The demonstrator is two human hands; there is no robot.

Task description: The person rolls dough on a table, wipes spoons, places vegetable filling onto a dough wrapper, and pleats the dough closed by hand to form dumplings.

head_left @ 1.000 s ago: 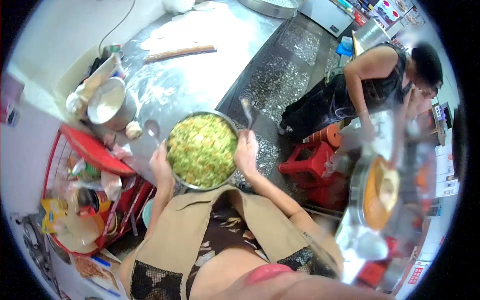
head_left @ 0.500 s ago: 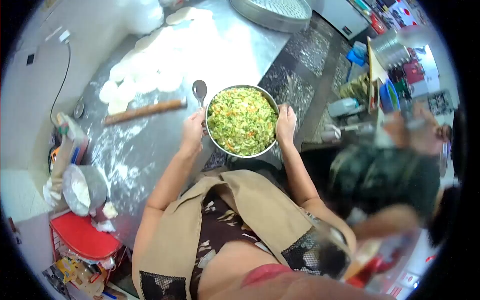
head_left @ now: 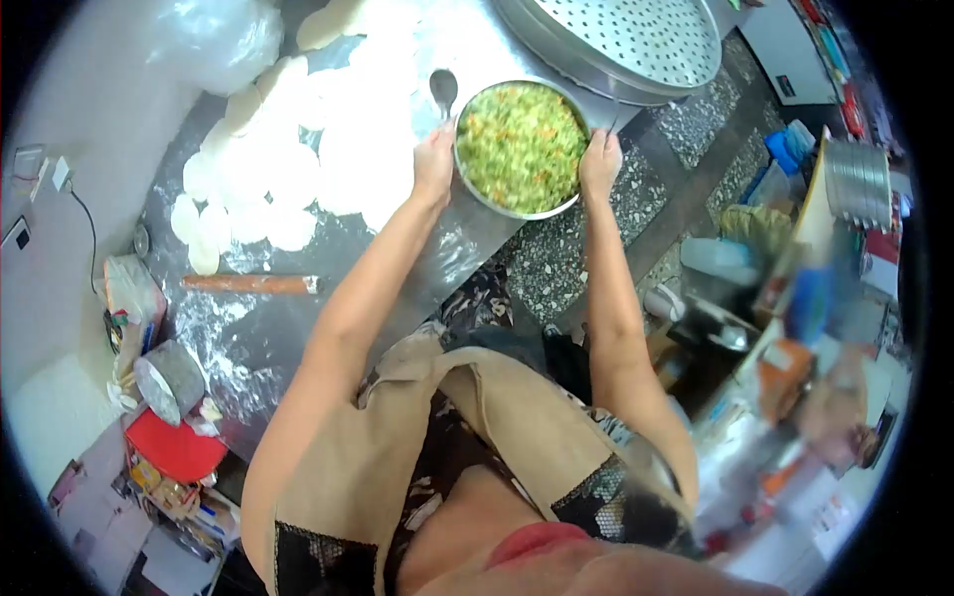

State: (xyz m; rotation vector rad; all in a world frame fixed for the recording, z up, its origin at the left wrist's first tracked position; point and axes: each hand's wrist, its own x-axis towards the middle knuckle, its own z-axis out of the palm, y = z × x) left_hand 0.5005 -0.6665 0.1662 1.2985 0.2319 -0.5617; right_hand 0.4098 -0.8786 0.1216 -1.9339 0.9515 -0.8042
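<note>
A round metal bowl (head_left: 522,149) full of chopped green and orange filling is held up between both hands, over the table's right edge. My left hand (head_left: 433,167) grips its left rim, and a dark spoon (head_left: 444,91) sticks up beside the fingers. On the opposite rim, my right hand (head_left: 600,164) is closed, with a thin utensil handle rising from it. Flat pale dough rounds (head_left: 258,169) lie spread over the floury metal table (head_left: 397,283). Below them rests a wooden rolling pin (head_left: 250,284).
A large perforated steamer tray (head_left: 636,45) sits at the table's far right. A metal pot (head_left: 171,381) and a red lid (head_left: 177,447) are at lower left. Shelving with a blue basin and containers stands to the right, beyond the speckled floor (head_left: 556,263).
Both my hands have carried the bowl up and right in view, towards the steamer tray. The view has turned; the other person has dropped out of clear sight.
</note>
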